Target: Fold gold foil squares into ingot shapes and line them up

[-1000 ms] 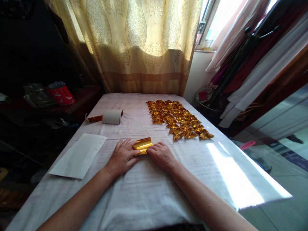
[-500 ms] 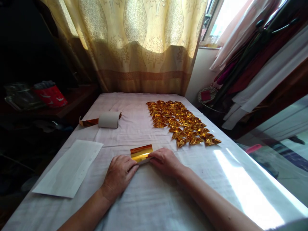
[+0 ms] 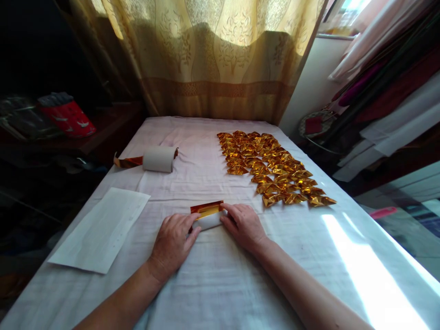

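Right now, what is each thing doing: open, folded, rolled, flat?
Gold sheet: partly folded, white side up near the hands, pinned at both ends.
Left hand: flat, fingertips on the sheet.
Right hand: flat, fingertips on the sheet.
Roll: lying on its side, gold tail loose.
White paper: flat, unfolded.
Gold pieces: folded, in rows.
Curtain: drawn shut.

Small gold foil sheet [image 3: 207,209] glossy, mirror-like, white matt backing showing. Folded gold foil pieces [image 3: 275,169] shiny, crinkled. White cloth table cover [image 3: 213,284] matt, woven, wrinkled. White paper sheet [image 3: 99,229] matt, smooth. Grey paper roll [image 3: 158,159] dull.
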The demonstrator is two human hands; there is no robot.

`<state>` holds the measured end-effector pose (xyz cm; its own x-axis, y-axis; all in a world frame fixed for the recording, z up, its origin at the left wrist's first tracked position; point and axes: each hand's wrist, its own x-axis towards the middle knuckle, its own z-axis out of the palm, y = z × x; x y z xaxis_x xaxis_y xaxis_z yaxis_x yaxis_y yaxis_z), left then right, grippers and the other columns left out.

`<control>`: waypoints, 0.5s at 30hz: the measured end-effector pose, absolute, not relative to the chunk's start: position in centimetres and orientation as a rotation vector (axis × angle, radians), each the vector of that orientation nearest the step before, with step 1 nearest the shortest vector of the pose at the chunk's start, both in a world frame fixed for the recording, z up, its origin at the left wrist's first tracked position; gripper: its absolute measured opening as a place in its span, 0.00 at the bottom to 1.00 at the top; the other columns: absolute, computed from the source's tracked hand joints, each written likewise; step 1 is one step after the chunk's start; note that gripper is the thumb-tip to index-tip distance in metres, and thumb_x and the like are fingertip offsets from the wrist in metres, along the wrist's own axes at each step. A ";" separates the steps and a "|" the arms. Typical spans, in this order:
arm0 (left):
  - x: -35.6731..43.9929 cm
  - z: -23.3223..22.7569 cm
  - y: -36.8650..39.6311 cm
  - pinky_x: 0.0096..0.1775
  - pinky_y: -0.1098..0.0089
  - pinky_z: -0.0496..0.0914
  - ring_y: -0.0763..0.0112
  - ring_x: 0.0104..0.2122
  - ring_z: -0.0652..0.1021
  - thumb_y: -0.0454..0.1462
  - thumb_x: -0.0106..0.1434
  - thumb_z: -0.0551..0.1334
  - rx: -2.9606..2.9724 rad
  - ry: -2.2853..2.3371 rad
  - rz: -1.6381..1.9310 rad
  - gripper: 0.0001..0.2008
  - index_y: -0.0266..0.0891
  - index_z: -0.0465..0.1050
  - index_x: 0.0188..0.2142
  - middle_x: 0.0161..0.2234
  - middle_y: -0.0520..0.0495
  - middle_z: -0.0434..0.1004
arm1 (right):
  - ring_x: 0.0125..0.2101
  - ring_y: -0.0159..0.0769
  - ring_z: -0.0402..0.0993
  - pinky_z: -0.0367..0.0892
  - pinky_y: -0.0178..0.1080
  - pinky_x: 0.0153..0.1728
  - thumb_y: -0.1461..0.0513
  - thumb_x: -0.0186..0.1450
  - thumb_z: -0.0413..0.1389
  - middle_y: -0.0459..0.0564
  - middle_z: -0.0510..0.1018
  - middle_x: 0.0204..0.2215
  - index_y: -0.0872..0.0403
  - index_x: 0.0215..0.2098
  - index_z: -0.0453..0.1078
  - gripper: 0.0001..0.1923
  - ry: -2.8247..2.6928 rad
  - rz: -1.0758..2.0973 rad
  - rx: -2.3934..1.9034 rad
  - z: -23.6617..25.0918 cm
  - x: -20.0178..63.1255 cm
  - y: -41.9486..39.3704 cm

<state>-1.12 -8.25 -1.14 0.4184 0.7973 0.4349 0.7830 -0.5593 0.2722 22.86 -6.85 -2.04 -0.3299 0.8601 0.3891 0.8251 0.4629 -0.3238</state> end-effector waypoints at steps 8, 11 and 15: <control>-1.1 -0.8 -8.3 0.43 0.62 0.70 0.62 0.42 0.74 0.38 0.70 0.57 2.663 1.474 0.818 0.12 0.46 0.75 0.49 0.44 0.44 0.74 | 0.33 0.39 0.73 0.61 0.40 0.38 0.62 0.68 0.54 0.49 0.80 0.33 0.54 0.51 0.70 0.14 -2.246 0.036 -1.458 -1.5 22.4 -7.1; -0.9 -0.3 -8.8 0.47 0.60 0.70 0.59 0.47 0.73 0.35 0.70 0.56 2.791 1.443 0.861 0.13 0.47 0.76 0.50 0.48 0.42 0.74 | 0.33 0.39 0.73 0.60 0.40 0.38 0.62 0.68 0.54 0.49 0.79 0.33 0.53 0.51 0.70 0.14 -2.239 0.029 -1.474 -1.6 22.4 -7.2; -0.4 0.2 -9.6 0.52 0.58 0.68 0.61 0.49 0.73 0.32 0.70 0.54 2.974 1.223 0.828 0.14 0.42 0.76 0.48 0.46 0.44 0.78 | 0.34 0.39 0.73 0.60 0.41 0.38 0.62 0.68 0.54 0.50 0.79 0.34 0.54 0.51 0.70 0.14 -2.230 0.035 -1.467 -1.7 22.4 -7.2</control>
<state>-0.41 -9.58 0.23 0.6072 0.6103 0.5088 0.6991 -0.7147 0.0230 22.41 -7.18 -1.71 -0.3194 0.8739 0.3665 0.8619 0.4287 -0.2709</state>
